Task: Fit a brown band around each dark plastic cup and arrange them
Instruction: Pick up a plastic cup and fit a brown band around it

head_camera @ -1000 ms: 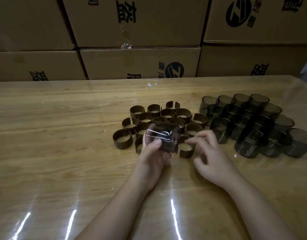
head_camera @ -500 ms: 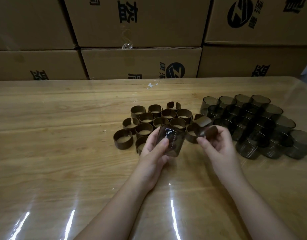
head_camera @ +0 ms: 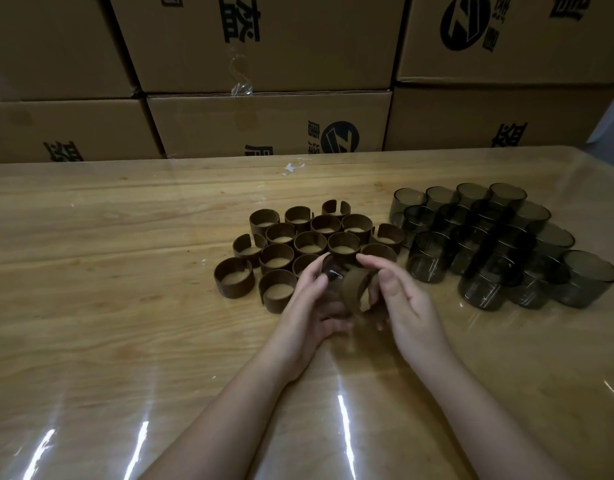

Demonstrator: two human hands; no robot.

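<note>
Just above the near middle of the wooden table (head_camera: 108, 306), a person holds one dark cup (head_camera: 331, 268) and one brown band (head_camera: 354, 289) together between both hands. The left hand (head_camera: 307, 306) grips the dark cup, fingers curled round its side and thumb laid across the top, so only a small glossy part of it shows. The right hand (head_camera: 411, 306) pinches the brown band, with the forefinger over its far edge and the thumb at its near side. The brown band is turned on edge with its opening facing the camera, and it touches the dark cup; whether it is already partly slipped over the cup cannot be told, because the fingers cover the join. Directly beyond the hands, the loose bands (head_camera: 310, 236) stand upright on the table in a tight cluster, many touching, and several show a split in the wall. To the right of them, just beside the cluster, the bare cups (head_camera: 485, 244) stand packed in rows, mouths up. A clear plastic sheet (head_camera: 343, 427) covers the tabletop and throws back bright streaks of light near the forearms. Behind the far edge of the table, cardboard boxes (head_camera: 264, 126) with dark printing are stacked into a wall.
</note>
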